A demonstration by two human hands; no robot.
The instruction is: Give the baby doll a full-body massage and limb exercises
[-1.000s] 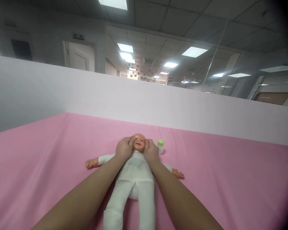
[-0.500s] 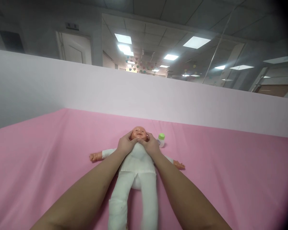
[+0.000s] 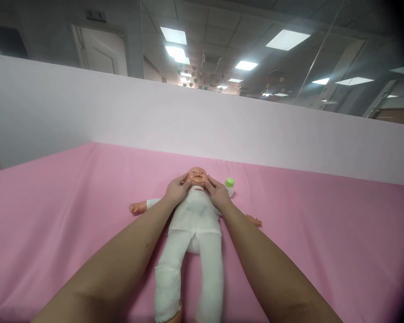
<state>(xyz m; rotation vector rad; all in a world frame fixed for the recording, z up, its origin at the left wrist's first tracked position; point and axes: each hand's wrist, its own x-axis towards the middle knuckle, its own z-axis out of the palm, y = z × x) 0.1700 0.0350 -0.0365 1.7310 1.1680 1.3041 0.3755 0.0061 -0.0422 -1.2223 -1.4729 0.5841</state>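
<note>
Pink sheet (image 3: 309, 224), bottle (image 3: 229, 183) (green-capped) beside right hand (image 3: 219, 194), its fingers (image 3: 211, 180) and left hand's (image 3: 175, 191) half-curled against doll's head (image 3: 198, 174).

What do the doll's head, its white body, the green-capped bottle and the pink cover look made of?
Doll's head: glossy, likely moulded plastic or vinyl; it catches highlights.
White body: matte, probably stuffed cloth; waist edge and wrinkles show.
Green-capped bottle: probably plastic; opaque bright cap, paler, seemingly translucent base.
Pink cover: smooth, soft sheen, creased; fabric or coated sheet, can't tell which.

One doll (image 3: 195, 215), one bottle (image 3: 230, 187), one pink sheet (image 3: 323, 224)
</note>
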